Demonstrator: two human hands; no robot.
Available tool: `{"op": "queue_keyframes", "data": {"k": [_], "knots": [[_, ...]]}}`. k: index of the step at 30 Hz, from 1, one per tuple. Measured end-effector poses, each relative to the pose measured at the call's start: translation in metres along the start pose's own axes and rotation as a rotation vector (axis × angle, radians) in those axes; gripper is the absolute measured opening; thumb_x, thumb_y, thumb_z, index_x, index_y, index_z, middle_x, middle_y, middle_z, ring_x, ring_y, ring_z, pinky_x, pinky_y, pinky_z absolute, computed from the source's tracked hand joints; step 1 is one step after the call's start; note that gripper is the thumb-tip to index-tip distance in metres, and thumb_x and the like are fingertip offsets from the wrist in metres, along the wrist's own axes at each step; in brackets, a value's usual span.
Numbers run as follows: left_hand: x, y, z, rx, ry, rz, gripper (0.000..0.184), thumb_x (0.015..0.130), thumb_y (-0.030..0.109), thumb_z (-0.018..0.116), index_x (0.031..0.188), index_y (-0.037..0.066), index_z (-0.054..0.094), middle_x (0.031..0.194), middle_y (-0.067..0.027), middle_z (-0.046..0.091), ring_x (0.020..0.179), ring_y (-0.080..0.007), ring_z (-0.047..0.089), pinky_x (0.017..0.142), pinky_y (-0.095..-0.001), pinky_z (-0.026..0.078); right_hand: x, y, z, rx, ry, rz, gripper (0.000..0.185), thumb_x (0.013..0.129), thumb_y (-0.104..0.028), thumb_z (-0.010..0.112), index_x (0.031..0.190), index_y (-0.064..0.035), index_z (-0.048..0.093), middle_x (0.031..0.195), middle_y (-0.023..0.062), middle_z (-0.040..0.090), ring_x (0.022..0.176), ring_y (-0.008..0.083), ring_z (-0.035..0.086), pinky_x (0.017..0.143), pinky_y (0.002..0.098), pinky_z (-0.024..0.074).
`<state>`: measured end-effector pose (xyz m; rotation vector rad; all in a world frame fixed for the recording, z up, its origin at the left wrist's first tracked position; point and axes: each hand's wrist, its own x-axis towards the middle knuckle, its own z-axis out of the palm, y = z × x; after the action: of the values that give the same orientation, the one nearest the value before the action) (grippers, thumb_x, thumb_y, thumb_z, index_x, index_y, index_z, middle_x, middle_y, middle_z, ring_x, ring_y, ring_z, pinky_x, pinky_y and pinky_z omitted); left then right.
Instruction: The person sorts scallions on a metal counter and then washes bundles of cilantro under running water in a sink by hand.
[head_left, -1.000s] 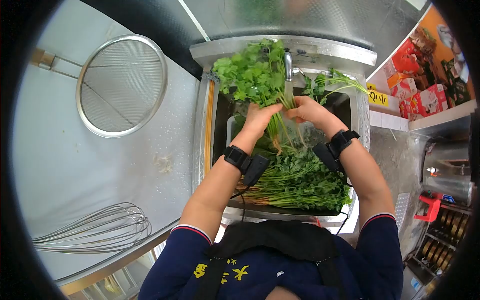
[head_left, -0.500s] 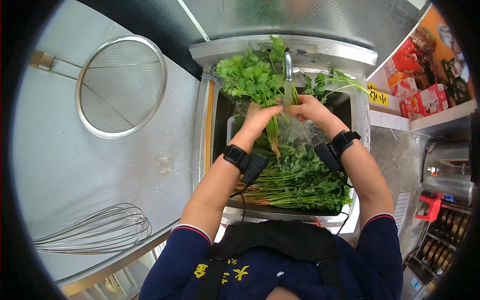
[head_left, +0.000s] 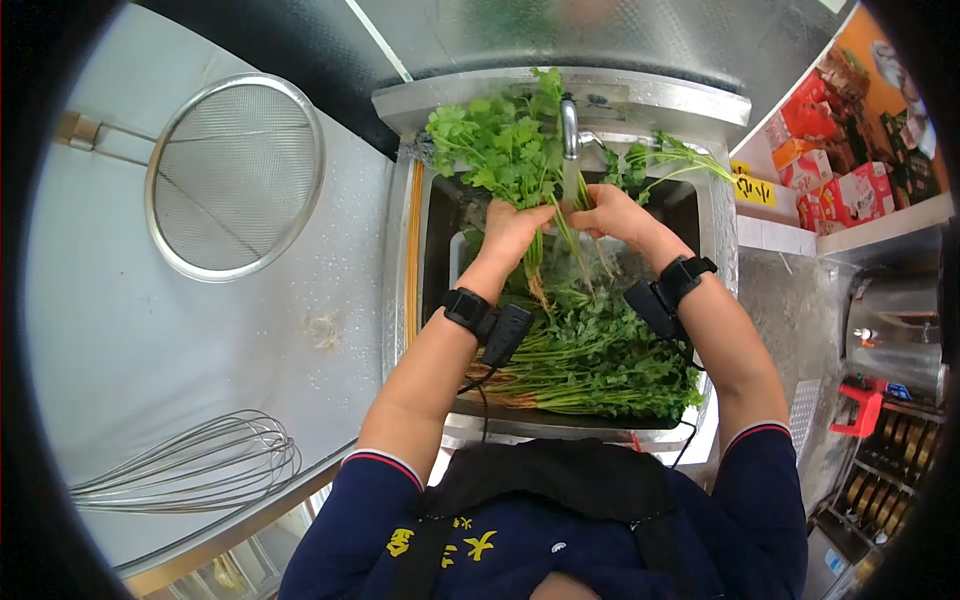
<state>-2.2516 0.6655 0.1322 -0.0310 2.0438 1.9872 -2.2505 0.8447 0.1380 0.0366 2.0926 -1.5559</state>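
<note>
Water runs from the faucet (head_left: 570,130) into a metal sink (head_left: 715,230). My left hand (head_left: 515,232) is closed round the stems of a bunch of leafy green herbs (head_left: 495,150), whose leaves spread up and left and whose pale roots hang down. Just right of the stream, my right hand (head_left: 610,213) pinches a few thin stems of the herbs. Below both hands, a large pile of herbs (head_left: 600,360) lies in the sink, roots to the left. A few loose sprigs (head_left: 685,160) rest on the sink's back right corner.
On the counter (head_left: 345,400) at the left lie a round mesh strainer (head_left: 235,178) and a wire whisk (head_left: 200,465). Long thin sticks (head_left: 413,260) line the sink's left edge. Boxes (head_left: 860,195), a red stool (head_left: 858,408) and a metal container (head_left: 895,340) are at the right.
The held bunch has shifted slightly left, and its roots have swung. My right hand has moved slightly up, with its stems more spread beneath the water. The whole view has tilted a little.
</note>
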Motion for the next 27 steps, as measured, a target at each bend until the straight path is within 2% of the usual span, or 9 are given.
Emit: {"op": "queue_keyframes", "data": {"k": [2,7,9,13,18,21,27], "knots": [[0.001,-0.003,-0.001,0.026,0.022,0.007,0.013,0.072,0.006,0.068,0.082,-0.002,0.064,0.074,-0.0046,0.062,0.061,-0.0144,0.057,0.057,-0.0279,0.043,-0.007,-0.005,0.001,0.063,0.001,-0.008,0.026,0.073,-0.016,0.068,0.095,-0.0042,0.061,0.073,-0.0009,0.055,0.058,0.0081,0.047,0.053,0.023,0.038],[-0.001,-0.003,0.0,0.056,0.036,-0.011,0.015,0.071,0.005,0.068,0.083,-0.003,0.064,0.076,-0.0054,0.063,0.062,-0.0138,0.056,0.057,-0.0276,0.043,-0.007,-0.003,0.002,0.041,0.008,-0.025,0.024,0.074,-0.015,0.067,0.094,-0.0034,0.06,0.075,0.0002,0.056,0.061,0.0083,0.049,0.054,0.0235,0.0391],[-0.001,-0.006,-0.001,-0.007,0.059,0.042,0.016,0.071,0.005,0.068,0.083,-0.003,0.064,0.078,-0.0062,0.064,0.063,-0.0139,0.056,0.057,-0.0273,0.043,-0.009,-0.005,0.001,0.032,0.025,-0.005,0.023,0.074,-0.014,0.067,0.094,-0.0031,0.06,0.077,0.0008,0.056,0.063,0.0083,0.049,0.055,0.0238,0.0398],[-0.002,-0.006,-0.005,-0.094,0.017,0.037,0.015,0.071,0.006,0.067,0.084,-0.002,0.064,0.077,-0.0054,0.063,0.063,-0.0144,0.056,0.058,-0.0275,0.044,-0.008,-0.001,-0.004,0.138,0.01,0.037,0.025,0.075,-0.013,0.064,0.097,-0.003,0.059,0.078,0.0002,0.055,0.064,0.0083,0.048,0.059,0.0238,0.0416],[-0.005,0.002,-0.002,-0.151,-0.025,-0.105,0.024,0.073,0.007,0.066,0.095,-0.001,0.063,0.086,-0.0052,0.064,0.067,-0.0146,0.057,0.058,-0.0283,0.045,-0.008,-0.001,0.004,0.152,0.021,-0.031,0.028,0.076,-0.012,0.061,0.102,-0.0036,0.057,0.08,-0.0011,0.054,0.064,0.0082,0.047,0.06,0.0236,0.0417],[-0.006,0.004,-0.001,-0.186,-0.049,-0.089,0.027,0.074,0.007,0.066,0.099,-0.001,0.063,0.09,-0.0053,0.064,0.068,-0.0143,0.057,0.058,-0.0273,0.046,-0.004,-0.001,0.004,0.172,0.018,-0.028,0.031,0.075,-0.013,0.061,0.104,-0.0047,0.057,0.082,-0.0012,0.054,0.066,0.0082,0.048,0.06,0.0235,0.0421],[-0.003,0.001,-0.003,-0.191,-0.018,-0.099,0.025,0.073,0.008,0.068,0.096,0.0,0.063,0.087,-0.005,0.064,0.068,-0.0145,0.058,0.058,-0.0262,0.046,-0.001,0.004,0.001,0.189,0.043,0.019,0.032,0.076,-0.015,0.062,0.106,-0.0057,0.057,0.088,-0.0007,0.058,0.07,0.0076,0.05,0.062,0.0223,0.0434]]}}
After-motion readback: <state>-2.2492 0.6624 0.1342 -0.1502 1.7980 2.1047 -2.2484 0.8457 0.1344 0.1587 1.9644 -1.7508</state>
